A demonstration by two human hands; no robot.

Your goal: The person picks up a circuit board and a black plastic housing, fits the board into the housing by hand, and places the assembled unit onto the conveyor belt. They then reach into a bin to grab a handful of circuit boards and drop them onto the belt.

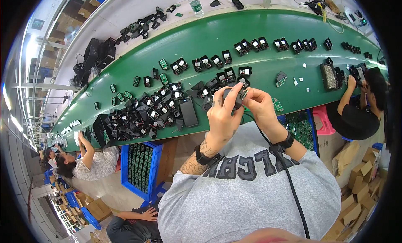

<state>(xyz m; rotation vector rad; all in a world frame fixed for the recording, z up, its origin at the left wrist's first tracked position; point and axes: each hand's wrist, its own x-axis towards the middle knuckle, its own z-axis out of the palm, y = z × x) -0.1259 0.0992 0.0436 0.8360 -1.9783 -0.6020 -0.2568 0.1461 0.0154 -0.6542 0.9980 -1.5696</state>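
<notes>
In front of my chest, at the near edge of the green worktable (268, 34), I hold a small black plastic housing (238, 99). My left hand (222, 117) wraps round it, fingers partly covering it. My right hand (264, 109) pinches at its right side; whether a small part sits between those fingertips is hidden. Just beyond my hands stand several open black housings (226, 75) with white-labelled parts inside. A flat black slab like a phone (188, 112) lies to the left, beside a heap of black housings (138, 117).
Small green circuit boards (277, 105) lie right of my hands. A blue crate (155, 170) of boards stands below the table at left, another board-filled bin (299, 130) at right. Co-workers sit at both sides. A water bottle (195, 6) stands at the back. A black cable (289, 176) crosses my right forearm.
</notes>
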